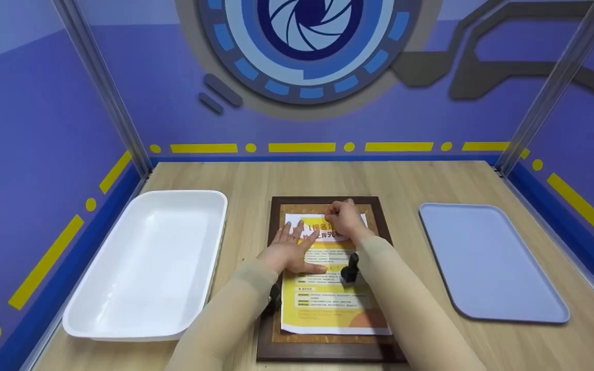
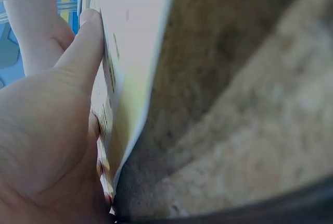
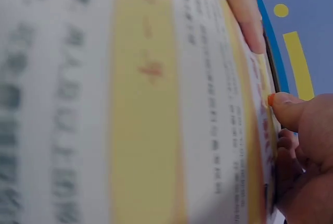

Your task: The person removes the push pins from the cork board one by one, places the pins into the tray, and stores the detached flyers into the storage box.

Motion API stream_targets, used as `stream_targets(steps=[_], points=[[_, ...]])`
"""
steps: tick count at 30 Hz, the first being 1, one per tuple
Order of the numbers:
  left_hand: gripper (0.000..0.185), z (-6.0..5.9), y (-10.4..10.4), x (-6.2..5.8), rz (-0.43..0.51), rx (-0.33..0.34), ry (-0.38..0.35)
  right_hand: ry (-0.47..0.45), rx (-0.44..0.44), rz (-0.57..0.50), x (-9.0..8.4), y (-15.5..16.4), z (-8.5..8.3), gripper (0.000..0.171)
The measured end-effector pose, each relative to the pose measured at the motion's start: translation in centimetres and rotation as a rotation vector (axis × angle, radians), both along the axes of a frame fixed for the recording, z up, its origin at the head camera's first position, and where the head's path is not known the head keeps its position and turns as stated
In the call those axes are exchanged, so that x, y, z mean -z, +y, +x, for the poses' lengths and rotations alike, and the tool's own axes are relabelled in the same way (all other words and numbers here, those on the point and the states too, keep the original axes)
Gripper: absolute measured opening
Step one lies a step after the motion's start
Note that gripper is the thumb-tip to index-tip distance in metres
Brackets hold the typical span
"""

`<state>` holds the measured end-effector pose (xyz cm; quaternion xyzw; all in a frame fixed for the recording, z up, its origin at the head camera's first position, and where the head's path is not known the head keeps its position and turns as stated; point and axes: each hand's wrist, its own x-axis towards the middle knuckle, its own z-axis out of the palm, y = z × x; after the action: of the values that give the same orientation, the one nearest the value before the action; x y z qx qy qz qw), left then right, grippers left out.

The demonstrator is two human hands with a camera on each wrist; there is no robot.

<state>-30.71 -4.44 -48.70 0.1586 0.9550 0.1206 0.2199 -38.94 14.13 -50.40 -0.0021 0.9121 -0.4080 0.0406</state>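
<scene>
A printed yellow-and-white poster [image 1: 323,314] lies on a cork board [image 1: 369,339] with a dark brown frame. My left hand [image 1: 287,252] rests on the poster's upper left part, fingers spread and thumb extended. In the left wrist view, one edge of the sheet [image 2: 148,78] stands slightly off the cork. Near the poster's top edge, right of centre, my right hand [image 1: 347,219] has curled fingers. Its thumb and fingers pinch a small orange pushpin [image 3: 271,99] at the paper, of which only a bit shows beside the thumb.
To the left stands a deep white tray [image 1: 147,257]. On the right lies a shallow blue-grey tray [image 1: 493,263]. Blue printed panels [image 1: 297,123] wall the wooden table [image 1: 245,178] at the back and sides. A black wrist camera [image 1: 349,270] overlaps the poster.
</scene>
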Motion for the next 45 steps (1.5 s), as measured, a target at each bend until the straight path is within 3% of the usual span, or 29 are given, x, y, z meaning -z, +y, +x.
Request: stream_targets(steps=[4,9,14,19,23,27,33,40,45], points=[[0.105,-0.2,0.1,0.1,-0.017,-0.001,-0.001,-0.072,-0.014,-0.041,-1.0,0.5,-0.2,0.006],[0.106,-0.1,0.1,-0.1,-0.012,-0.008,-0.018,-0.041,-0.010,-0.110,-1.8,1.7,0.8,0.011],[0.108,-0.3,0.0,0.6,-0.003,-0.012,-0.015,0.022,0.054,-0.315,-2.2,4.2,2.8,0.016],[0.109,0.0,-0.2,0.5,0.027,-0.027,-0.011,0.044,0.110,-0.500,-2.7,7.8,4.6,0.017],[0.107,0.4,-0.4,0.0,0.048,-0.020,-0.006,0.066,0.120,-0.578,-3.0,10.6,5.8,0.014],[0.105,0.9,-0.3,-0.8,0.056,-0.004,-0.001,0.116,0.096,-0.518,-3.1,13.6,6.5,0.024],[0.105,0.7,0.2,-0.6,0.052,-0.015,-0.007,0.158,0.137,-0.384,-3.3,18.2,7.3,0.045],[0.105,0.9,0.2,-0.7,0.067,0.000,-0.005,0.084,0.281,-0.352,-2.9,23.3,8.8,0.045],[0.105,0.6,-0.2,-0.4,0.071,-0.007,-0.005,0.010,0.392,-0.217,-2.3,25.9,9.7,0.038]])
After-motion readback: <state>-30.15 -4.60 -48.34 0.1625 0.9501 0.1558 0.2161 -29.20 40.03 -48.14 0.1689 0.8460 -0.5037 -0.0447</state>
